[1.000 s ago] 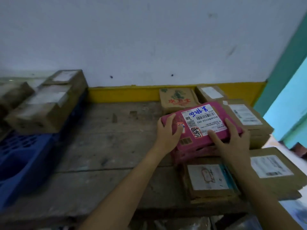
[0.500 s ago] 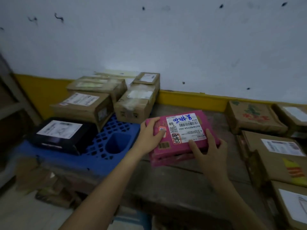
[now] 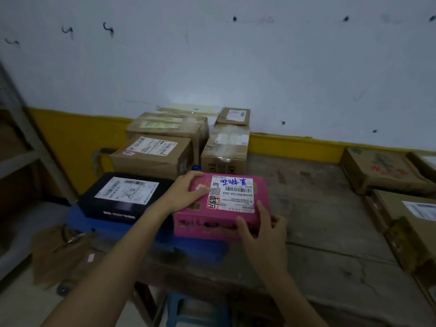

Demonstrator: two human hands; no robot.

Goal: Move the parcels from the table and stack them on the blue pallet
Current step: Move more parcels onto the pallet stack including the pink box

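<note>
- Wooden table point(image 3: 330, 244) under a white wall; head view (the only one).
- Pink parcel point(image 3: 205, 224): at the table's right end a second ago, now at the blue pallet's point(image 3: 195, 250) near right corner, just beside the black parcel point(image 3: 125, 197), and apparently touching down.
- Left hand point(image 3: 186, 192): fingers curled over its top left edge.
- Right hand point(image 3: 262, 232): thumb on top, fingers on the near side, gripping.
- Outstanding: release, then the next parcel.

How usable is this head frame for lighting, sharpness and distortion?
Head view: dim overall, with one pale bright patch on the wall. The label on the pink parcel, held by the left hand and right hand, is sharp enough to show its barcode. The cardboard scraps at lower left are murky and soft. Wide-angle distortion tilts the yellow band.
</note>
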